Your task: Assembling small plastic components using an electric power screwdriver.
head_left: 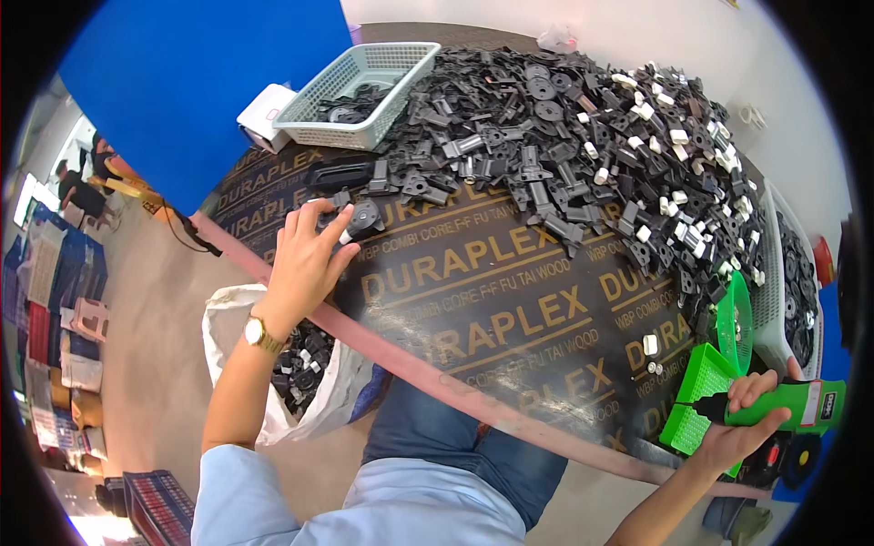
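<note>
At the table's left edge, my left hand [309,250] has its fingers apart, with thumb and index fingertips at a black plastic part [367,218] with a round end and a small white piece. I see no firm grip on it. A longer black piece [342,174] lies just beyond. My right hand [748,420] is wrapped round a green electric screwdriver [794,406] at the lower right. Its black nose and thin bit point left, above a bright green basket [681,424].
A big heap of black and white plastic parts [546,136] covers the table's far side. A pale basket [364,135] stands far left, a grey one [772,300] right. A green round sieve [734,318] leans nearby. Below the pink table edge [410,366] hangs a white sack [238,314] of parts.
</note>
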The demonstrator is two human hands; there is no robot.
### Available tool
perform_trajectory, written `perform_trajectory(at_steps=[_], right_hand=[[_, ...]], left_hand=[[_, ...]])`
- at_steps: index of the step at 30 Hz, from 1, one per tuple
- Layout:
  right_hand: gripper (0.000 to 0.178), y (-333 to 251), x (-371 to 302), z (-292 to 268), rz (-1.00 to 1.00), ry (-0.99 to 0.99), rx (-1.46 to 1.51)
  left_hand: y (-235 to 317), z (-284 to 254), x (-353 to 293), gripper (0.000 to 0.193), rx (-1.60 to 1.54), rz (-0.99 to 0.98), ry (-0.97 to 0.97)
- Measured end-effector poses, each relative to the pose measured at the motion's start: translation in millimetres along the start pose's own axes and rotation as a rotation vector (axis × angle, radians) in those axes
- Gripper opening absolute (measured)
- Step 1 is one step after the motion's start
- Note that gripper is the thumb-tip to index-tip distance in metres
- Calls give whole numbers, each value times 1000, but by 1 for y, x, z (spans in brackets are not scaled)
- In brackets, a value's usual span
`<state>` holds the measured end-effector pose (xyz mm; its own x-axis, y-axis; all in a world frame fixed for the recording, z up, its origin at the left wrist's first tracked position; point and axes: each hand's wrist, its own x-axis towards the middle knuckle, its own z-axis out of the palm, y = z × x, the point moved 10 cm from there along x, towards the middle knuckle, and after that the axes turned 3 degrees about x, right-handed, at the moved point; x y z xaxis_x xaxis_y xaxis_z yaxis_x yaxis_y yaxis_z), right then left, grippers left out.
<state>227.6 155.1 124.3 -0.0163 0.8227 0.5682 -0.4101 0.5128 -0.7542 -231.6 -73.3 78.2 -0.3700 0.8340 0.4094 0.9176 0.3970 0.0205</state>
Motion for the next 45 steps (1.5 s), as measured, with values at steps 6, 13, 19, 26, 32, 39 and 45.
perform_trajectory(at_steps=[6,13,19,26,32,39,45], right_hand=[[72,-55,7,-46,-91,84,-93],[73,-24,35,-46,-68,76,-144],[78,1,42,-45,-81,-19,-302],[88,6,33,-59,5,-15,-313],[92,13,25,-57,48,-41,-324],[90,14,23,-57,46,-32,-318],[86,13,25,-53,24,-59,-350]], left_hand=[[37,27,12,36,9,201,33],[164,22,-3,19,-393,435,-102],[270,38,9,22,-554,553,-193],[283,51,2,35,-521,540,-271],[294,43,3,47,-525,625,-278],[293,45,3,52,-548,637,-348],[294,44,7,56,-532,668,-323]])
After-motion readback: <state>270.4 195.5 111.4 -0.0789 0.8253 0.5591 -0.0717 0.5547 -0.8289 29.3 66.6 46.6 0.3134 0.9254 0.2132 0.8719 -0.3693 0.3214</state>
